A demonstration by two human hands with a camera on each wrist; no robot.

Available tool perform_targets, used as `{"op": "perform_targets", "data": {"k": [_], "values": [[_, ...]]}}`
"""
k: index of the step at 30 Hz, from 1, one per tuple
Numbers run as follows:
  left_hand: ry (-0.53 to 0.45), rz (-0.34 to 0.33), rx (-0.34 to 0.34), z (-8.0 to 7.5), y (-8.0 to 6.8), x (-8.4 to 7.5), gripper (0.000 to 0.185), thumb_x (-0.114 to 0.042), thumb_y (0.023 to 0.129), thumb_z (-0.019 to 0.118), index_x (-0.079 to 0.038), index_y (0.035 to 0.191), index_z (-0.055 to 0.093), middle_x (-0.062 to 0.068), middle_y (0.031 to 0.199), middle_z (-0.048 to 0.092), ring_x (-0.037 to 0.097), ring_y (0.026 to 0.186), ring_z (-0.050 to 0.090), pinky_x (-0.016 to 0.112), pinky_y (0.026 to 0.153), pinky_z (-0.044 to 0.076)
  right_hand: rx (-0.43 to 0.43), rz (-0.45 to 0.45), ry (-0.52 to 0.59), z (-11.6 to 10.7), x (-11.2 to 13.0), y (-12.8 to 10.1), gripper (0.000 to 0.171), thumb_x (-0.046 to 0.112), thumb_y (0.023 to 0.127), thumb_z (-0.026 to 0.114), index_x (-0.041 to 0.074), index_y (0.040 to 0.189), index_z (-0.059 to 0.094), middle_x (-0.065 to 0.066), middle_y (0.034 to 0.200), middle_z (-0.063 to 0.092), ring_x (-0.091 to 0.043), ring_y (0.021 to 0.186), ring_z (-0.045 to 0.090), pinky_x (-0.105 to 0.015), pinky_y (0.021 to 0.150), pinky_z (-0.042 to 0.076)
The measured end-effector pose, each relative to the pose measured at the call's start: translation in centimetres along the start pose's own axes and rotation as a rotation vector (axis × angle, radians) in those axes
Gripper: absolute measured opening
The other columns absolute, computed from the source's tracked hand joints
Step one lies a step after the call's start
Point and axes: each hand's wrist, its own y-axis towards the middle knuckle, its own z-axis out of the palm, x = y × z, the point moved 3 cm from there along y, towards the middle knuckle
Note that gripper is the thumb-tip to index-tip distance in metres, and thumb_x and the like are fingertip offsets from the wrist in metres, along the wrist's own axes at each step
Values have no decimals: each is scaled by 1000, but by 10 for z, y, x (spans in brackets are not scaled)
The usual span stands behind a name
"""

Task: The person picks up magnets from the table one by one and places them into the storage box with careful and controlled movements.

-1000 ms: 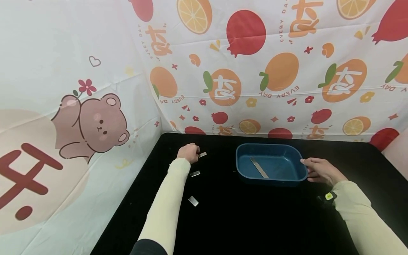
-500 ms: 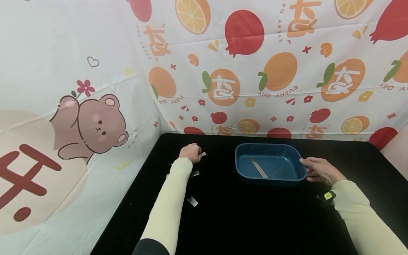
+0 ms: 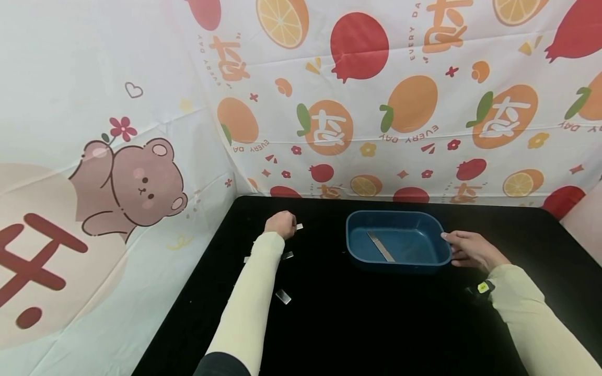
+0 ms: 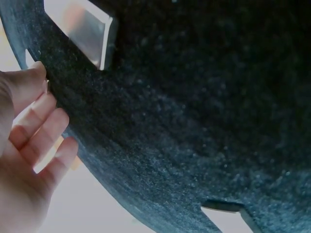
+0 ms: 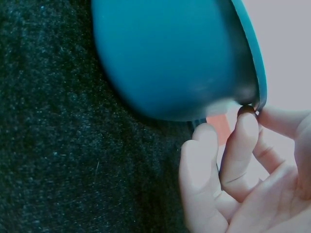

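My left hand (image 3: pixel 280 225) is near the far left of the black table. In the left wrist view, the thumb and forefinger (image 4: pixel 36 73) pinch a thin shiny edge, apparently a small metal plate (image 4: pixel 47 86); most of it is hidden by the fingers. At the fingertips in the head view a small silvery plate (image 3: pixel 299 226) shows. Similar plates lie closer, one (image 3: pixel 288 255) by the wrist and another (image 3: pixel 283 296) beside the forearm. On the right, my right hand (image 3: pixel 475 250) pinches the rim of a blue plastic tub (image 3: pixel 400 265) between thumb and fingers.
A flat metal strip (image 3: pixel 381 246) lies slantwise inside the tub. Left of the forearm, another plate (image 3: pixel 246 259) is partly covered by the sleeve. Printed cloth (image 3: pixel 282 172) hangs behind and to the left of the black table (image 3: pixel 376 324).
Between the first and second frames my left hand shifts slightly right and its forearm uncovers a plate on the left. My right hand keeps its grip on the tub, which stays put.
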Motion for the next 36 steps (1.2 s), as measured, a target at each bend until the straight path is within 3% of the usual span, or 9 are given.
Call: {"op": "perform_targets", "data": {"k": [12, 24, 36], "values": [[-19, 3, 25, -2, -2, 0, 7, -16, 93, 68, -12, 91, 73, 4, 94, 72, 17, 79, 65, 39, 76, 57, -5, 7, 6, 0, 1, 0, 43, 55, 98, 52, 14, 106, 63, 3, 82, 58, -12, 78, 66, -30, 76, 61], [76, 26, -15, 0, -1, 1, 14, -22, 93, 68, -12, 99, 76, 8, 111, 66, 28, 107, 60, 46, 89, 54, -2, 9, 13, -1, -1, 1, 42, 55, 98, 52, 15, 104, 63, 3, 82, 59, -12, 78, 66, -30, 76, 61], [60, 48, -40, 0, -4, 0, 12, -20, 93, 67, -11, 95, 75, 8, 111, 65, 28, 104, 58, 46, 89, 53, 1, 8, 12, -1, -1, 2, 42, 56, 97, 53, 16, 105, 63, 4, 82, 58, -11, 78, 66, -30, 77, 61]]}}
